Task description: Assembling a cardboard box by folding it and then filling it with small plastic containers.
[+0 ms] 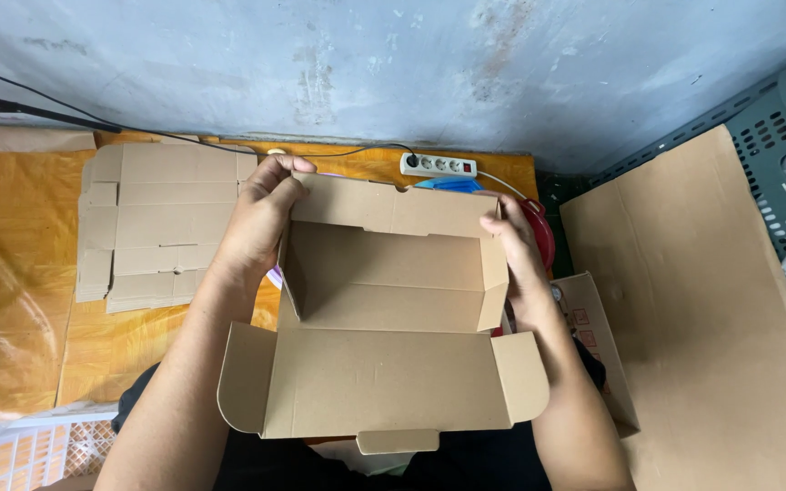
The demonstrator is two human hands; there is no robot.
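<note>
A brown cardboard mailer box point(384, 300) is half folded in front of me, its lid flap lying open toward my lap. My left hand point(261, 223) grips the box's left side wall, thumb over the far top edge. On the other side, my right hand point(516, 259) clasps the right side wall, fingers curled along its outer face. The far wall stands upright between both hands. The inside of the box holds nothing.
A stack of flat unfolded box blanks point(152, 223) lies at the left on orange sheeting. A white power strip point(438, 165) sits by the wall. Large cardboard sheet point(711, 318) and grey crate point(780, 155) at right; white basket point(34, 450) at lower left.
</note>
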